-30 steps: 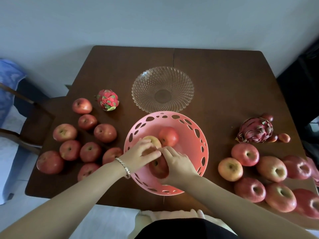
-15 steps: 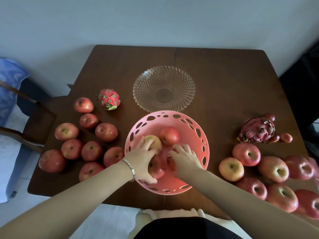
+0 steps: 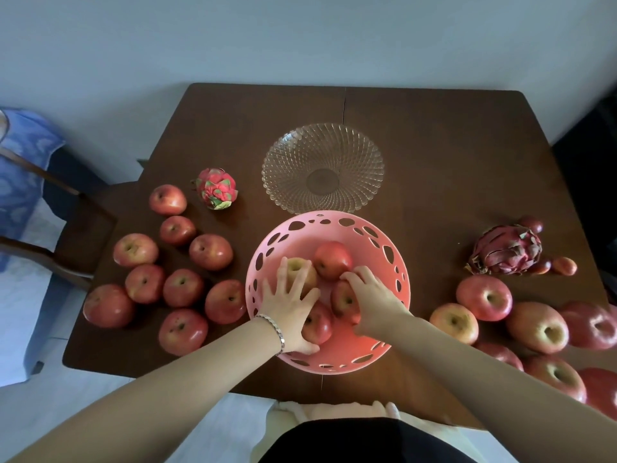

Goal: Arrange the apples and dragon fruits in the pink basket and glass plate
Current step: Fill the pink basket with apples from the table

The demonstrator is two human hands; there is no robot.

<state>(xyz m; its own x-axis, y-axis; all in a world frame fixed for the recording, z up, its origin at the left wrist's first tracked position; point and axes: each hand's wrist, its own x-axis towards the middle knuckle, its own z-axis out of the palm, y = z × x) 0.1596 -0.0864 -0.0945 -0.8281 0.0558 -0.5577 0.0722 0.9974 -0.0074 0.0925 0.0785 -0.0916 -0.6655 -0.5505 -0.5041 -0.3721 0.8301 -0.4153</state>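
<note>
Pink basket (image 3: 397, 262), at centre frame on the worktop (image 3: 434, 155), holds four apples; the left hand (image 3: 287, 304) lies fingers spread over two of them, and the right hand (image 3: 370, 297) cups a third, likely nudging them snug to make room. Glass plate (image 3: 323, 168) above sits empty, both dragon fruits and remaining apples waiting at left and right.
</note>
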